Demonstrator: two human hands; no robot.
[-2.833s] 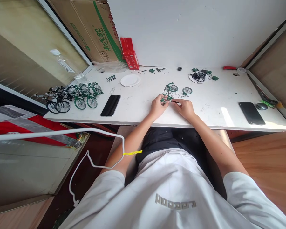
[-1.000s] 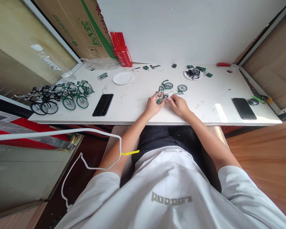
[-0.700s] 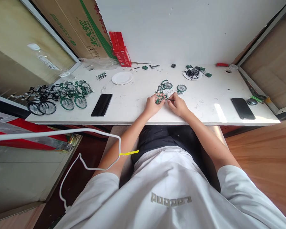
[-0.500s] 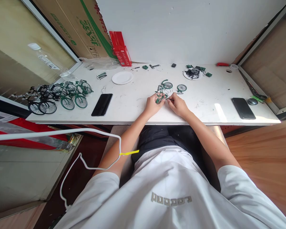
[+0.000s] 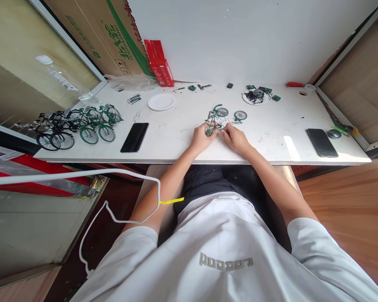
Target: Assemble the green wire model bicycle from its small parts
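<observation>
L hand (image 5: 202, 138) fingers grip green bike (image 5: 209, 131) at surface (image 5: 173, 144) edge; wheel (image 5: 240, 115) apart, nearby. R hand (image 5: 235, 137) fingers pinched beside bike, contents unclear. Fiddly close-up step; prob. needs steady L grip.

Your left hand (image 5: 203, 138) holds a green bicycle frame (image 5: 211, 126); your right hand (image 5: 236, 138) is beside it, near a loose wheel (image 5: 240, 115) on the white table (image 5: 176, 142).

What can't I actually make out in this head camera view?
All in the head view:
Right hand: anything in its grip is hidden by the fingers.
Bits beside the loose wheel: too small.
Black parts on the plate: overlapping, uncountable.
White cable: cut off by the left edge.
</observation>
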